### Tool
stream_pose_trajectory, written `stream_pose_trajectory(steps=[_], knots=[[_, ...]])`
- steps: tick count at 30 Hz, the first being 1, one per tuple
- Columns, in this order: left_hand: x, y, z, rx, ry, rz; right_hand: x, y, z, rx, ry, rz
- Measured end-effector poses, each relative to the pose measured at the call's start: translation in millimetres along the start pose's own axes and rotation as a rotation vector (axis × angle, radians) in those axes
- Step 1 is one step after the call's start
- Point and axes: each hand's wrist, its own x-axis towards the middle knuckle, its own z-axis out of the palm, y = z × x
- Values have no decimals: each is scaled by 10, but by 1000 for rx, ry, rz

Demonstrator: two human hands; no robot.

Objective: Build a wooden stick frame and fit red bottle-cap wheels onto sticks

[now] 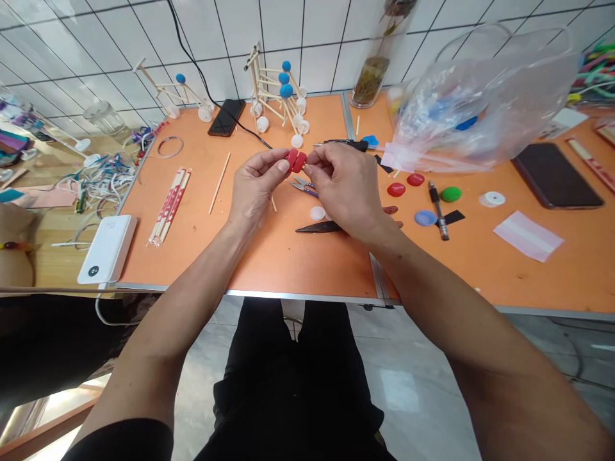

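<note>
Two red bottle caps (296, 161) are held close together above the orange table. My left hand (257, 186) pinches them from the left between thumb and fingers. My right hand (343, 182) is closed at their right side, fingertips against the red piece; a small pale tip shows there, too small to name. Beneath my hands lie small scissors (304, 186) with blue handles, partly hidden by my right hand. A pair of dark-bladed scissors (318, 227) and a white disc (318, 213) lie near my right wrist.
Stick models with blue balls (286, 90) stand by the tiled wall. Wrapped chopsticks (169, 206) and a power bank (107, 250) are left. Red caps (396, 189), a pen (438, 211), a phone (556, 174) and a plastic bag (500, 96) are right. A glass jar (372, 77) stands behind.
</note>
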Motion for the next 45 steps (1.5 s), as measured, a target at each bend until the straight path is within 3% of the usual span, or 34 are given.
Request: stream_pose_trajectory(steps=[17,27,33,39,45], knots=[[-38,14,44,-31,-15,15,-23,17,-50,-7,-42,-1],[52,-49,-60,-131,-1,-141,-5,123,15,-136,-83,-78],[56,-53,-88,-112,-24,-139,-19,107,10,-127,-97,-100],[48,-54,-73,-137,-4,-151,-10,49,-31,-295,-139,-125],[61,-96,-78,-137,-13,-148,-27,69,-28,-171,-119,-119]])
